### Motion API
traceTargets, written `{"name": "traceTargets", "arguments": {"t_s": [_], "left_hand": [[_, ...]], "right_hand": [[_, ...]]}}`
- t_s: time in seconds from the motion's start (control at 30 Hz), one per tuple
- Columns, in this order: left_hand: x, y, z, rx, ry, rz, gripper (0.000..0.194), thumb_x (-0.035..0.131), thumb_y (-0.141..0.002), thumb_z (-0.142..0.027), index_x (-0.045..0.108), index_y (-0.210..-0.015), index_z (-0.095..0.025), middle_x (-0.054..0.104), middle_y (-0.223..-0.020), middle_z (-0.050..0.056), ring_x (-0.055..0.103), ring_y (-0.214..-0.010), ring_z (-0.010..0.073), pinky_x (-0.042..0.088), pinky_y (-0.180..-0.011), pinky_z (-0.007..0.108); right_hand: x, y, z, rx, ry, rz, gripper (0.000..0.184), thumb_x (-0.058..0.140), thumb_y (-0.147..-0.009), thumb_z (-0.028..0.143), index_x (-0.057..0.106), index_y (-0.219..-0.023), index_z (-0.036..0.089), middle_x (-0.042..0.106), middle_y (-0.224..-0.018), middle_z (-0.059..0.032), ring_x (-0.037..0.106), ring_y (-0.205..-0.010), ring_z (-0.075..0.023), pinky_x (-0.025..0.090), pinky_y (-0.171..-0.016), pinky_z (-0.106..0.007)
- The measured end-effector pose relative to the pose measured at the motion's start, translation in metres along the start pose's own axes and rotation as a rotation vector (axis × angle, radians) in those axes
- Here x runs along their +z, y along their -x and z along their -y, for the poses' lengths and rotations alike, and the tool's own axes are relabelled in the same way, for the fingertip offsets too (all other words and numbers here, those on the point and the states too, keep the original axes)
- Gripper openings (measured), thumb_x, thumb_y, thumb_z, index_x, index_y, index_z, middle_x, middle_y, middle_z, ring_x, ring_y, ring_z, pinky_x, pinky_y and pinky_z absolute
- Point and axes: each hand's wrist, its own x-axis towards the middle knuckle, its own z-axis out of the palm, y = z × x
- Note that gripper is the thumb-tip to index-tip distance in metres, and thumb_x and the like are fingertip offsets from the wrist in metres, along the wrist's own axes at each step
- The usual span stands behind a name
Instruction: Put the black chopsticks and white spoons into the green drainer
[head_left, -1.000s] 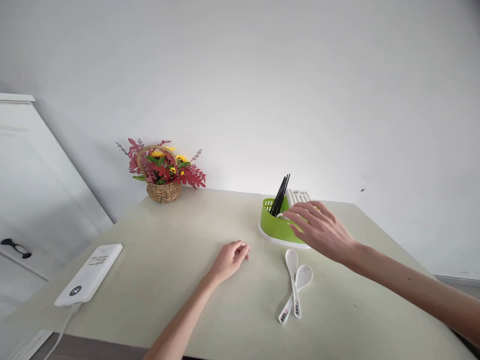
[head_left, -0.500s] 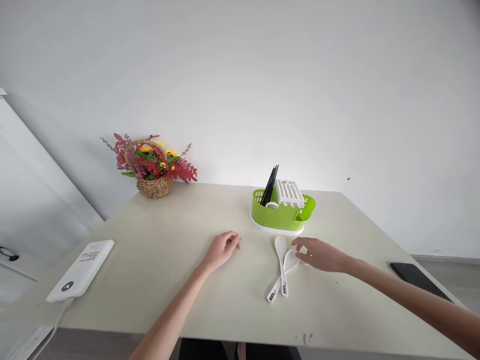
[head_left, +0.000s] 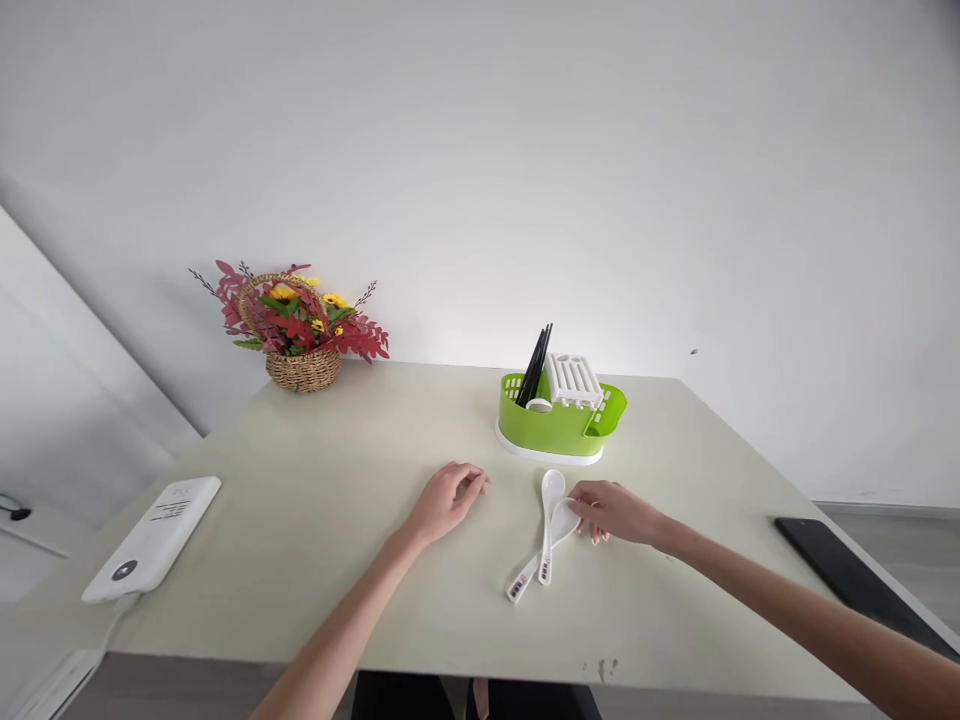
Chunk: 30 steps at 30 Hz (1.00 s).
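Two white spoons lie crossed on the pale table. My right hand (head_left: pixel 607 510) has its thumb and fingers closed on the bowl of the lower spoon (head_left: pixel 529 575), whose handle points toward the front left. Across it rests the upper spoon (head_left: pixel 551 515), bowl toward the back. To the left of the spoons, my left hand (head_left: pixel 446 500) lies on the table with its fingers curled in and nothing visible in them. Behind them stands a green utensil holder (head_left: pixel 551 430) on a white base. Black chopsticks (head_left: pixel 534 365) and a white spoon (head_left: pixel 538 405) are in its left compartment.
A wicker basket (head_left: pixel 304 371) of red and yellow flowers stands at the back left. A white power bank (head_left: pixel 154 540) with a cable lies at the left. Near the right edge is a black phone (head_left: pixel 855 575). The wall borders the table's back.
My right hand has come down from the utensil holder to the crossed spoons and taken hold of the lower one's bowl. My left hand stays on the table. The view has tilted and shifted right.
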Motion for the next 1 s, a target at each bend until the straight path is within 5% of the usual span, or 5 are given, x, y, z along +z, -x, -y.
{"name": "traceTargets", "arguments": {"t_s": [0.13,0.33,0.63,0.8,1.0], "left_hand": [[0.017,0.003,-0.017,0.115,-0.001,0.066,0.024,0.051,-0.105,-0.040,0.070,-0.105,-0.024,0.076,-0.105,0.005,0.067,-0.102,0.0225,0.046,-0.100,0.036],[0.037,0.009,-0.028,0.047,0.021,0.172,0.020,0.060,-0.099,-0.037,0.060,-0.113,-0.024,0.074,-0.077,-0.002,0.071,-0.082,0.0223,0.043,-0.095,0.039],[0.039,0.013,-0.025,0.010,0.110,0.045,0.014,0.063,-0.094,-0.034,0.063,-0.105,-0.026,0.074,-0.072,0.000,0.071,-0.074,0.0251,0.046,-0.088,0.041],[0.038,0.011,-0.025,-0.134,0.190,0.023,0.015,0.062,-0.092,-0.033,0.057,-0.103,-0.025,0.074,-0.070,-0.002,0.068,-0.067,0.0223,0.047,-0.071,0.035],[0.029,0.009,-0.022,-0.339,0.383,-0.024,0.025,0.067,-0.087,-0.031,0.054,-0.106,-0.023,0.079,-0.083,0.002,0.069,-0.076,0.0214,0.045,-0.070,0.031]], "right_hand": [[0.009,-0.006,0.012,0.001,-0.022,0.026,0.011,0.058,-0.095,0.029,0.061,-0.088,0.021,0.076,-0.078,-0.0003,0.068,-0.057,-0.0124,0.052,-0.056,-0.023],[0.024,-0.012,0.034,0.000,-0.023,0.040,0.015,0.059,-0.094,0.030,0.060,-0.082,0.022,0.075,-0.073,0.0009,0.065,-0.053,-0.0111,0.049,-0.053,-0.022],[0.032,-0.015,0.052,-0.009,-0.008,-0.009,0.013,0.055,-0.095,0.025,0.059,-0.083,0.022,0.073,-0.071,0.0015,0.065,-0.055,-0.0111,0.052,-0.056,-0.022],[0.031,-0.019,0.062,-0.029,-0.006,-0.059,0.013,0.052,-0.094,0.022,0.058,-0.083,0.022,0.071,-0.071,0.0016,0.064,-0.054,-0.0113,0.051,-0.055,-0.023],[0.028,-0.012,0.085,-0.067,0.039,-0.064,0.013,0.053,-0.093,0.023,0.059,-0.082,0.022,0.073,-0.072,0.0016,0.065,-0.054,-0.0121,0.051,-0.055,-0.024]]}}
